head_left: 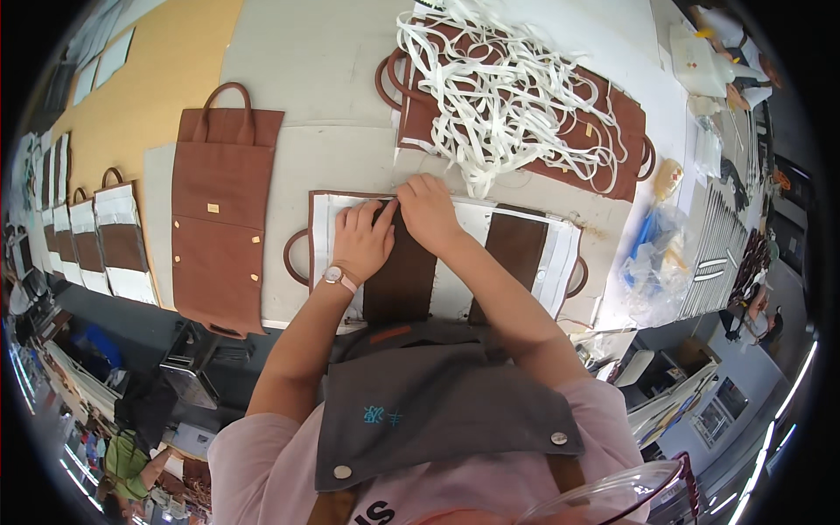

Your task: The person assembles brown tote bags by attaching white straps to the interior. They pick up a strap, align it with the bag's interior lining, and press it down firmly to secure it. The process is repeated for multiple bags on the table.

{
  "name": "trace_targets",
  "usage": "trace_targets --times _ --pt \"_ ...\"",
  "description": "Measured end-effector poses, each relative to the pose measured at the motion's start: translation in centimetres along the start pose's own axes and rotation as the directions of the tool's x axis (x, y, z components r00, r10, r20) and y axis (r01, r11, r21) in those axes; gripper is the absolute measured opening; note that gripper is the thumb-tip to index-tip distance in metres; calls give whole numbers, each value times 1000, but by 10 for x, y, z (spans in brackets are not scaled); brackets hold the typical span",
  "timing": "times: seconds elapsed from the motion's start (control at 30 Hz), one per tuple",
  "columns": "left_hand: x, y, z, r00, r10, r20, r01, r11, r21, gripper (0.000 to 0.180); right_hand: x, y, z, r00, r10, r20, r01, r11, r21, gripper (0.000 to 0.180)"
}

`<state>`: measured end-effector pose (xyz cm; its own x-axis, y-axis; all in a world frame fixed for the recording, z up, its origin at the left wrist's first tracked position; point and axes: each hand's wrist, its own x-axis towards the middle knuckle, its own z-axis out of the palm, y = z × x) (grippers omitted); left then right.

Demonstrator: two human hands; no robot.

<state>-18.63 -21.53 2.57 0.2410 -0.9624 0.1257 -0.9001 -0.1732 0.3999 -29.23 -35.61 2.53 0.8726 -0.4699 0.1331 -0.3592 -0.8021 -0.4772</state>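
On the grey work surface, directly ahead of the wearer, I have the brown panel (448, 284), lined in white with two dark brown bands, one handle loop showing at each end. The left hand (363, 238) lies on it, fingers slightly spread and tips near the upper edge. The right hand (427, 214) meets it there, fingers curled close together; I cannot tell whether they pinch anything.

For markings, I get turquoise embroidered characters on the grey apron (437, 398), dark letters on the pink shirt (254, 455), and one gold plate (213, 208) whose lettering is too small for me. That plate sits on a brown bag piece (223, 171) to the left, along with four small yellowish tabs.

Beyond the hands, a tangle of white tape (499, 105) covers much of the brown pieces (632, 131) beneath, so I can't count those. To the right is a clear plastic bag (658, 293). The right forearm (516, 306) blocks part of my view of the panel.
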Motion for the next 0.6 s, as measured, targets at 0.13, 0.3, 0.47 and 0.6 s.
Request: trace_targets --times 0.13,0.3,0.47,0.6 --pt "1 0 0 1000 -8 17 8 1000 11 49 -1 5 7 997 -43 -60 48 996 76 11" --pt "3 3 -2 999 0 35 -1 1000 29 50 -5 6 9 991 -64 -119 72 995 67 10" --pt "-5 1 2 999 -33 41 32 999 24 53 2 2 7 996 -69 -47 73 993 90 13" --pt "-3 1 -3 998 -27 55 22 996 86 53 1 7 15 992 -110 -62 118 983 141 18"
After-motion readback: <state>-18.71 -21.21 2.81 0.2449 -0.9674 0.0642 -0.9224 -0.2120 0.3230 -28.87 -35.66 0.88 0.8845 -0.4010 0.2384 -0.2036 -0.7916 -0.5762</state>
